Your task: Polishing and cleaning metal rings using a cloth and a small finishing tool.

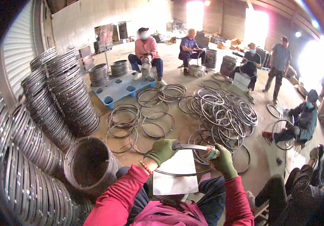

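Observation:
A thin metal wheel rim (187, 146) is held up in front of me over my lap. My left hand (162, 151), in a green glove, is closed round its left side. On the opposite side my right hand (224, 162), gloved the same way, grips a small crumpled wad (210, 153), pale and multicoloured like a rag, against the rim. The glove hides part of the wad. Beneath the rim a white sheet or board (176, 182) lies across my knees, and the rim's near arc crosses in front of it.
Loose rims (222, 113) are heaped on the floor ahead. Tall rim stacks (71, 90) crowd my left, with a shorter stack (90, 165) beside my knee. A blue pallet (122, 90) stands beyond. Several people sit around, one (303, 120) at right with a rim.

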The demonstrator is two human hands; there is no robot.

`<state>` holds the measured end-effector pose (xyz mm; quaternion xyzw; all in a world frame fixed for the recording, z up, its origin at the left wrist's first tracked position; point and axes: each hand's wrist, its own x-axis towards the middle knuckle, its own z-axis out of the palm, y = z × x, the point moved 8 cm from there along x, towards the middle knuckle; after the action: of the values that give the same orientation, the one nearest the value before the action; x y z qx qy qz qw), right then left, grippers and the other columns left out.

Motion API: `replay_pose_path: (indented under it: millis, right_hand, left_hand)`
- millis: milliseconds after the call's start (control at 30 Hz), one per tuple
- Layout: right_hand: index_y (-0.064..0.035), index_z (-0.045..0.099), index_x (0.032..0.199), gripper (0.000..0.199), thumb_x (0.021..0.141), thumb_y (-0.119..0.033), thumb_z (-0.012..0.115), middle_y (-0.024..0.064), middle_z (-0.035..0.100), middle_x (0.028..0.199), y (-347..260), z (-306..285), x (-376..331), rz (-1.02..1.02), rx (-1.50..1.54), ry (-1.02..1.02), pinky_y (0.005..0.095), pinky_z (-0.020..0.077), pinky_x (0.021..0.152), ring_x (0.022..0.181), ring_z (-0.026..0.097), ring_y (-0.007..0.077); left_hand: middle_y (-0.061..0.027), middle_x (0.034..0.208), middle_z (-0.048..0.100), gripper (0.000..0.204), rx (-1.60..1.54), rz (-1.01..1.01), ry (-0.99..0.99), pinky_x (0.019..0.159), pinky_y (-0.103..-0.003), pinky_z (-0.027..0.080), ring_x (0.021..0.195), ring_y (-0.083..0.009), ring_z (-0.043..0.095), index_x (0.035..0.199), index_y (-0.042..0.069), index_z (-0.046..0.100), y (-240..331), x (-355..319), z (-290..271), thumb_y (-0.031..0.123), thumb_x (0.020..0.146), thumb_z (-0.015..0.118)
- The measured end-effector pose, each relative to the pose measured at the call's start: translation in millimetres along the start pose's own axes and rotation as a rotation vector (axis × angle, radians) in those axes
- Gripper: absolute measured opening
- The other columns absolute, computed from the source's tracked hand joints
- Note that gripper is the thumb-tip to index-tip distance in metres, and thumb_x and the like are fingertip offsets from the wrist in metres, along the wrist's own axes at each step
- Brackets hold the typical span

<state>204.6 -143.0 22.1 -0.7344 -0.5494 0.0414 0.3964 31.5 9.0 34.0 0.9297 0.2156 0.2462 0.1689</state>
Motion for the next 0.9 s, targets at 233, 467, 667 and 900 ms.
replay_pose_path:
  millis: [233,467,667,900]
  right_hand:
    - [-0.0097,0.057,0.1,0.048,0.055,-0.017,0.072,0.0122,0.06,0.095,-49,16,16,-0.272,-0.249,0.019,0.0392,0.046,0.077,0.087,0.058,0.0325]
    - [-0.0051,0.053,0.107,0.044,0.067,-0.011,0.069,0.009,0.061,0.097,2,-4,3,0.061,-0.235,-0.028,0.0338,0.0481,0.074,0.085,0.061,0.0253]
    - [-0.0105,0.053,0.106,0.051,0.057,-0.016,0.069,0.0089,0.057,0.099,-58,31,30,-0.271,-0.513,-0.097,0.0376,0.0432,0.082,0.095,0.055,0.028]
    - [-0.0069,0.056,0.1,0.042,0.061,-0.012,0.072,0.01,0.063,0.09,10,5,18,0.157,-0.112,-0.102,0.0312,0.0486,0.07,0.082,0.062,0.0226]
  left_hand:
    - [-0.0155,0.074,0.061,0.02,-0.029,0.061,-0.048,0.059,-0.041,0.047,0.07,-0.0342,0.06,0.086,0.01,0.063,24,5,11,0.027,0.077,0.058]
    - [-0.0127,0.073,0.062,0.017,-0.019,-0.01,0.026,0.057,-0.042,0.046,0.067,-0.0324,0.061,0.084,0.013,0.064,-3,4,-1,0.027,0.076,0.059]
    - [-0.0144,0.07,0.06,0.017,0.032,0.056,-0.035,0.054,-0.044,0.045,0.065,-0.0354,0.059,0.082,0.011,0.06,26,14,20,0.027,0.079,0.057]
    - [-0.0139,0.068,0.06,0.016,-0.059,0.035,0.072,0.054,-0.044,0.045,0.065,-0.0345,0.059,0.079,0.013,0.063,-10,7,-6,0.028,0.077,0.058]
